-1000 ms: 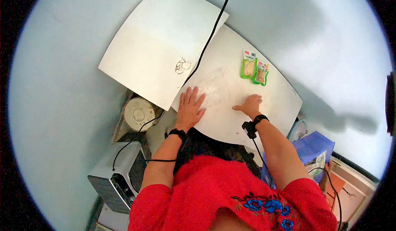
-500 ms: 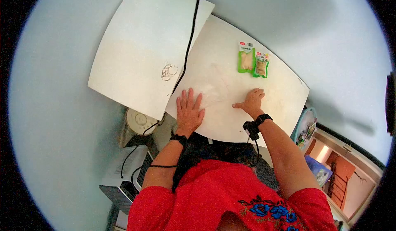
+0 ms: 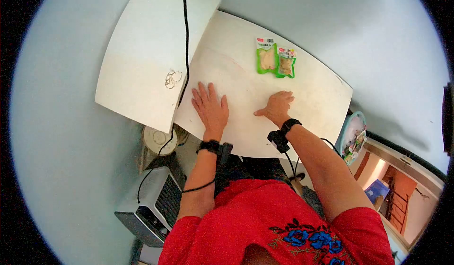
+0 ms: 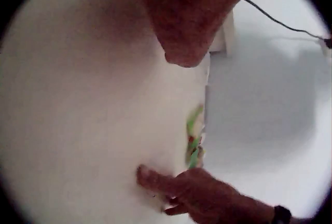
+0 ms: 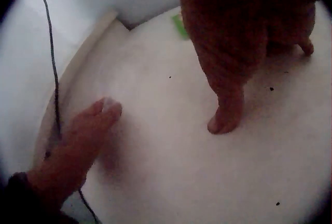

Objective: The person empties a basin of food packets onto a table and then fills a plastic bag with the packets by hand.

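Two green-edged food packets lie side by side on the white table (image 3: 236, 123): a larger one (image 3: 267, 59) with pale contents and a smaller one (image 3: 286, 65) with browner contents. My left hand (image 3: 211, 109) is over the table's left part, fingers spread and holding nothing. Below the packets my right hand (image 3: 277, 106) touches the tabletop, thumb stretched out to the left, not touching either packet. The left wrist view shows the right hand (image 4: 202, 193) near the packets (image 4: 194, 136). In the right wrist view, the left hand (image 5: 78, 146) appears with fingers extended.
A white board (image 3: 142, 52) overlaps the table's left side, with a black cable (image 3: 186, 33) hanging across it. A round white lid (image 3: 158, 139) and a grey appliance (image 3: 151, 203) stand at lower left. A blue-rimmed basin (image 3: 352, 135) is beyond the right edge.
The head view has shifted, so the table and packets appear further left. My left hand has moved up over the tabletop, nearer the table's middle. The right hand keeps nearly the same pose.
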